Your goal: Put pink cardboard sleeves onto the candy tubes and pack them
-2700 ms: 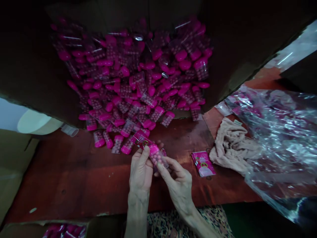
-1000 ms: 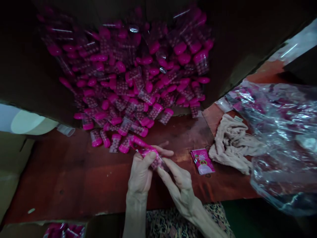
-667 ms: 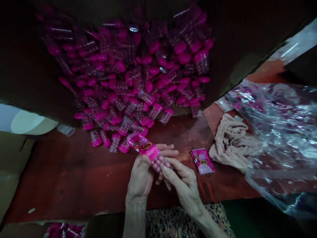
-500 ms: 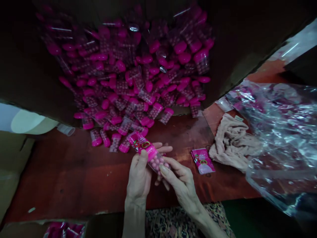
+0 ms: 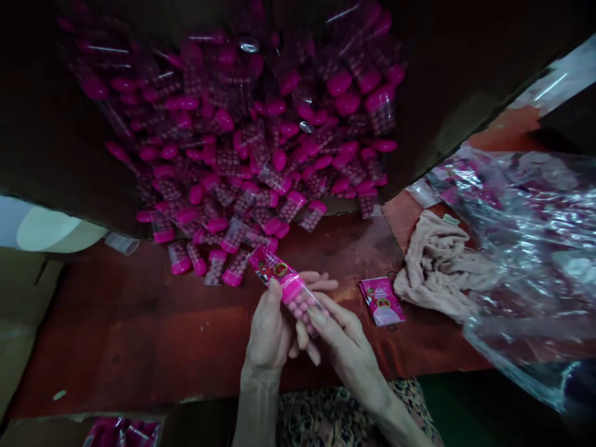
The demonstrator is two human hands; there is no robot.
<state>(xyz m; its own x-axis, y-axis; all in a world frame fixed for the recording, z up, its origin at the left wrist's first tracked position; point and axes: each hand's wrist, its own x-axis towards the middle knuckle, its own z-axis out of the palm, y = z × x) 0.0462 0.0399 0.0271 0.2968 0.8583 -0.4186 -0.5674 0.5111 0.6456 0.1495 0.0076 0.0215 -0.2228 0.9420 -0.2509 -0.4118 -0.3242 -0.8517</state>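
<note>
reddish-brown tabletop beneath a heap of pink-capped tubes

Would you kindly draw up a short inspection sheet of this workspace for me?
Surface: reddish-brown table, shiny in patches.
Job's things: clear tube of pink beads with a pink cap, a printed pink card at its end; heap of similar tubes just beyond.
Clutter: loose pink card, beige stocking, clear plastic bag, small clear cup.
Hands: left hand and right hand hold the tube between them.
Cables: nothing seen.
Surroundings: dark cardboard box behind the heap, carton of pink tubes at the near edge, patterned cloth below the table.
</note>
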